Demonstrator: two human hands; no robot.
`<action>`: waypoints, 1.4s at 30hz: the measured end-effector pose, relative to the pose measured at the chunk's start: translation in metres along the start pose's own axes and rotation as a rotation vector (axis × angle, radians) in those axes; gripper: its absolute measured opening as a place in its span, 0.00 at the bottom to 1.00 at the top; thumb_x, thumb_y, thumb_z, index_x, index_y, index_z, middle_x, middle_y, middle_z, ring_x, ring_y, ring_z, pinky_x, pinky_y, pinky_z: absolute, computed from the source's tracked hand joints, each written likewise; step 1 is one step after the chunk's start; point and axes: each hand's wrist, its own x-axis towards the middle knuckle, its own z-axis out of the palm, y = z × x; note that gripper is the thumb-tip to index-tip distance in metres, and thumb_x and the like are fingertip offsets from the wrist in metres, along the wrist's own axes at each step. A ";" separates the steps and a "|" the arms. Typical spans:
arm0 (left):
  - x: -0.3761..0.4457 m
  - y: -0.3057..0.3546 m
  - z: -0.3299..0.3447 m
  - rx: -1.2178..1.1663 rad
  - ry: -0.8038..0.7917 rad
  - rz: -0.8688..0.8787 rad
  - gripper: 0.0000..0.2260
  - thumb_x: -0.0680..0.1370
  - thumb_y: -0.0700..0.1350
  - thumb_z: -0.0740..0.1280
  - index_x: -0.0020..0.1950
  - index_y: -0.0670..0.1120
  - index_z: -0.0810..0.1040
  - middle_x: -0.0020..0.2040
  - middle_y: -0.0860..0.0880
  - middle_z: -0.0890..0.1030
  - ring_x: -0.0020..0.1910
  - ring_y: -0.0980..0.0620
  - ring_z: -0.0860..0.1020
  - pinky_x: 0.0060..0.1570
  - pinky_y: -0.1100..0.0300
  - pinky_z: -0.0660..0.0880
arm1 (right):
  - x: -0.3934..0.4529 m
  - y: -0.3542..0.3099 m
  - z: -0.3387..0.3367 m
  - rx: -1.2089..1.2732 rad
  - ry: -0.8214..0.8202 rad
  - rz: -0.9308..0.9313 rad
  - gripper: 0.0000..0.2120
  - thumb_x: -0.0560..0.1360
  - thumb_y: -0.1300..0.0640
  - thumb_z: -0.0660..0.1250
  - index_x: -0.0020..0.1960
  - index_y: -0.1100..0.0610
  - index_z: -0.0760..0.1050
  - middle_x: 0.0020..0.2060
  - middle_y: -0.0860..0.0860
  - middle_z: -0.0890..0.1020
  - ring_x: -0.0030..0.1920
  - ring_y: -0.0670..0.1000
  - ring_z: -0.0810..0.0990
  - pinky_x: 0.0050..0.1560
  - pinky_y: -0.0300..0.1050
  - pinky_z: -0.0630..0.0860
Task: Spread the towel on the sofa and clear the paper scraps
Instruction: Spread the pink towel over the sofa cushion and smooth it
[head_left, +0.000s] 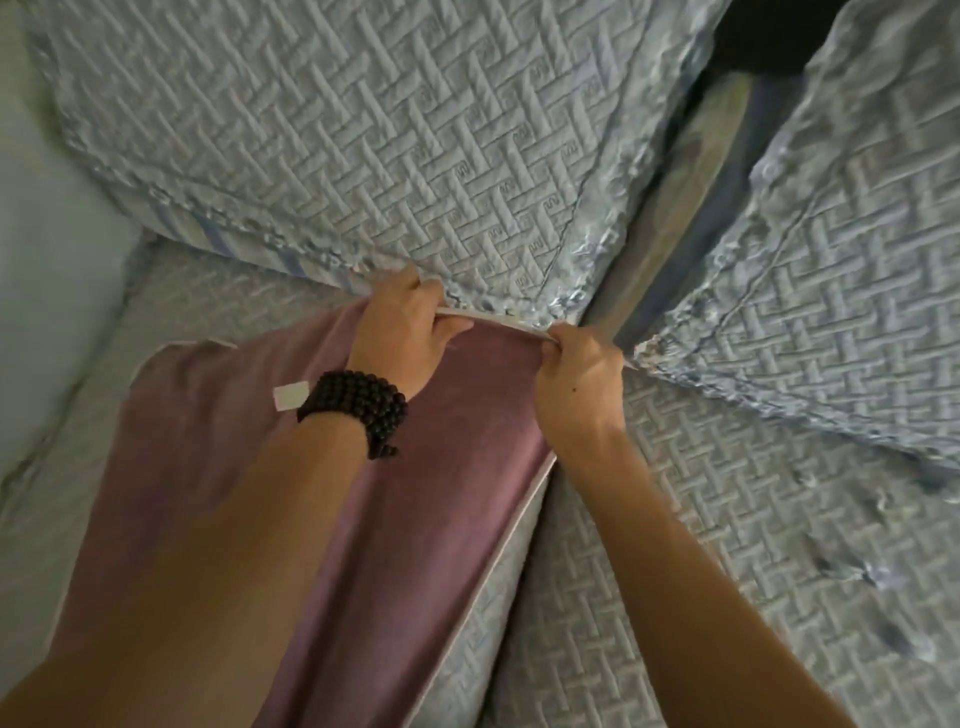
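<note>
Head view shows left hand (402, 332) and right hand (576, 379) each in a closed grip on the soft, light towel (218, 431) at its white edge.

Dim, soft indoor light; blurred, wide-angle-warped edges.

Both bare forearms reach toward twelve o'clock, hands nearly meeting. The left hand (402, 327) and right hand (582, 376) each keep a closed pinching grip, knuckles up.

No readable text (the towel tag (290, 397) looks blank).
</note>
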 end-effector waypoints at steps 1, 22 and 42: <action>0.006 -0.005 0.017 0.019 -0.030 -0.011 0.17 0.77 0.54 0.67 0.51 0.39 0.78 0.50 0.42 0.77 0.48 0.46 0.76 0.48 0.57 0.74 | 0.007 0.010 0.013 -0.005 -0.022 0.001 0.10 0.77 0.72 0.58 0.45 0.70 0.78 0.42 0.62 0.79 0.38 0.60 0.78 0.37 0.52 0.77; 0.011 -0.098 0.121 -0.171 -0.053 -0.027 0.13 0.79 0.43 0.65 0.62 0.41 0.76 0.60 0.44 0.78 0.57 0.48 0.77 0.57 0.65 0.69 | 0.026 0.038 0.145 -0.324 -0.268 0.180 0.34 0.75 0.57 0.64 0.74 0.69 0.55 0.71 0.66 0.61 0.72 0.67 0.59 0.71 0.59 0.60; -0.078 -0.371 0.059 0.028 0.015 -0.524 0.21 0.81 0.43 0.58 0.74 0.46 0.63 0.71 0.42 0.66 0.62 0.39 0.74 0.61 0.49 0.73 | 0.006 -0.162 0.339 -0.040 -0.628 -0.479 0.19 0.78 0.62 0.63 0.69 0.62 0.69 0.63 0.62 0.74 0.60 0.61 0.75 0.62 0.53 0.73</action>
